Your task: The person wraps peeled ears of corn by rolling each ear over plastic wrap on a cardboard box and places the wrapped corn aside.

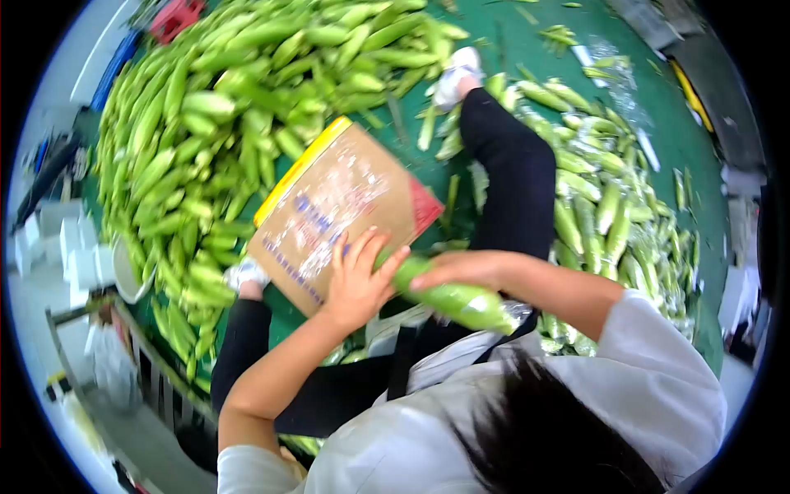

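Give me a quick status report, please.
Left grip: spread over the cardboard. Right grip: holding a green corn cob. Clear plastic at cob's lower end. No obstruction seen.

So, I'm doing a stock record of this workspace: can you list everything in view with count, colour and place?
Unhusked corn heap: uncountable, green, left and top
Plastic-wrapped corn: many, green, right
Held corn ear: one, green, right hand
Printed cardboard: one, brown with yellow edge, centre
Floor: one, green, beneath
Clear plastic: count unclear, upper right
Red object: one, unclear, top left
White boxes: several, left
Other edge clutter: too blurred to list
Shoes: two, white, ahead
Trousers: one pair, black, centre
Shirt: one, white, bottom
Left hand: one, over cardboard
Right hand: one, gripping ear
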The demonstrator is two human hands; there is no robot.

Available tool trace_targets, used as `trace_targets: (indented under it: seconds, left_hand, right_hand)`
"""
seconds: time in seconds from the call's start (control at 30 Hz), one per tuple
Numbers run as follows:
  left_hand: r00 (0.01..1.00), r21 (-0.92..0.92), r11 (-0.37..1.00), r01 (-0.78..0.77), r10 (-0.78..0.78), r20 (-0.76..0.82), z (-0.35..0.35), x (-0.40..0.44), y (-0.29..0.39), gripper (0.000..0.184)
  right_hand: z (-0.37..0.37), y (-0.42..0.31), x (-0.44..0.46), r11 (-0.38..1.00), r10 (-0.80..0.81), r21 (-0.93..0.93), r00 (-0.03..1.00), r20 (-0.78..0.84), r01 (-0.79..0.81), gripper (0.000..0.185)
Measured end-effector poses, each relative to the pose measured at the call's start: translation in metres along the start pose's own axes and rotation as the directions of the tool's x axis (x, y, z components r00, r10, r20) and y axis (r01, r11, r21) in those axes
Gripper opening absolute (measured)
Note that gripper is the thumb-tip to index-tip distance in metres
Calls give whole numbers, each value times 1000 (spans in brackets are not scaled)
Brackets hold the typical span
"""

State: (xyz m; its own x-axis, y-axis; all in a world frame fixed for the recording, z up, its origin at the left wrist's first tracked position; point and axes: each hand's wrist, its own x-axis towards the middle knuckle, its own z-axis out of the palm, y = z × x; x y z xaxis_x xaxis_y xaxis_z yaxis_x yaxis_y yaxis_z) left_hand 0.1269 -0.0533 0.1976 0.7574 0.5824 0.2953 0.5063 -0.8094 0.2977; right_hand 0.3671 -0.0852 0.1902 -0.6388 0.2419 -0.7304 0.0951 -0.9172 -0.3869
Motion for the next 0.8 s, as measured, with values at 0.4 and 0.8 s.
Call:
trace_targets:
  seconds: [0.4, 0.8]
  left_hand:
    - [781, -620, 474, 625, -384, 493, -7, 105, -215, 42]
    - [-250, -975, -222, -13, -943, 218, 66, 120, -565, 66]
  right_hand:
    - [-66, -28, -143, 708, -678, -682, 443, -586, 183, 79]
    - [-215, 57, -156, 548, -820, -547, -277, -501, -633, 59]
